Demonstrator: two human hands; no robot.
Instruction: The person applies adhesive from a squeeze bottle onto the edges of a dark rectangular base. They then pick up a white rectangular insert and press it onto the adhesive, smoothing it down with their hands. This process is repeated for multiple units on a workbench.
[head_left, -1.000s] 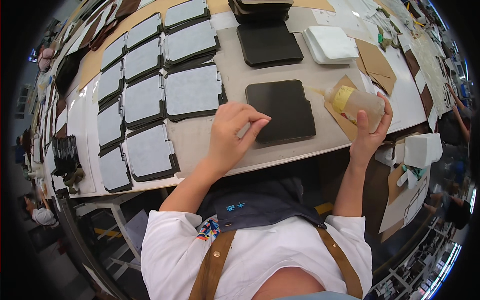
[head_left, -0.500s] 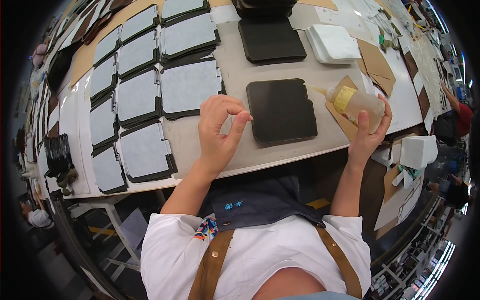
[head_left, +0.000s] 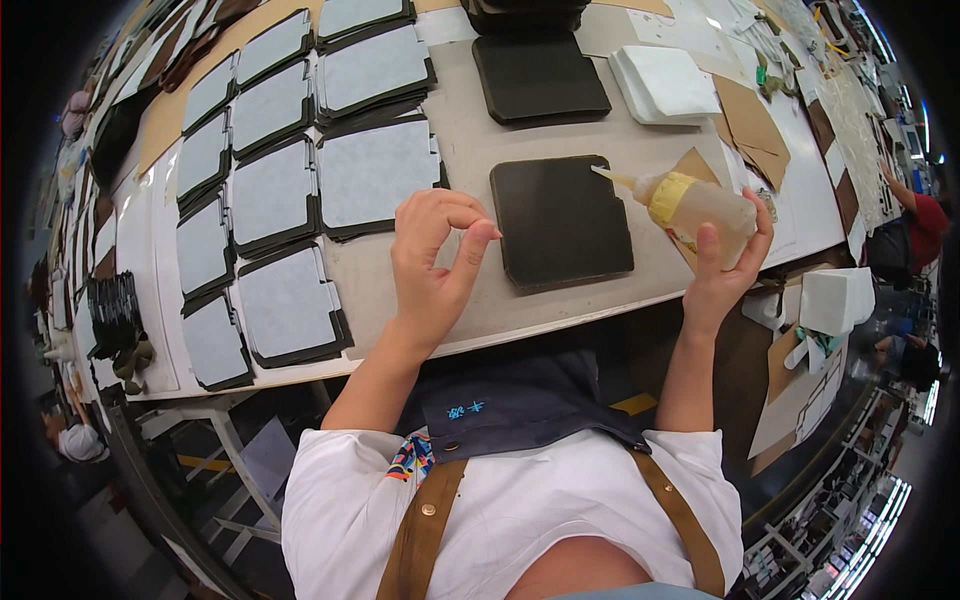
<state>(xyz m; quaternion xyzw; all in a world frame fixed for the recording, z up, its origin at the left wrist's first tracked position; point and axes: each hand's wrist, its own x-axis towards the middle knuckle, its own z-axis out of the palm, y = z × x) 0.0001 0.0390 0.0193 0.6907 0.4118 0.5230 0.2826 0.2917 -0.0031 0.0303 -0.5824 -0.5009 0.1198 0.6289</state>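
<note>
A dark square panel [head_left: 563,228] with a notched right side lies flat on the table in front of me. My right hand [head_left: 725,262] is wrapped round a translucent squeeze bottle [head_left: 735,220] with a yellow band and a thin nozzle. The bottle is tilted to the left, its nozzle tip over the panel's upper right corner; whether it touches cannot be told. At the panel's left edge my left hand [head_left: 440,255] is closed in a pinch, thumb against forefinger. Anything between those fingertips is too small or hidden to make out.
Beyond the panel lies a similar dark panel [head_left: 540,78], with a dark stack [head_left: 525,15] behind it. White sheets [head_left: 662,85] are piled to its right. Stacks of grey-faced, dark-edged pieces [head_left: 378,172] fill the left side. Brown card [head_left: 750,130] lies at the right.
My right hand has brought the bottle left, so its nozzle now reaches over the panel's corner. My left hand keeps its pinch almost in place.
</note>
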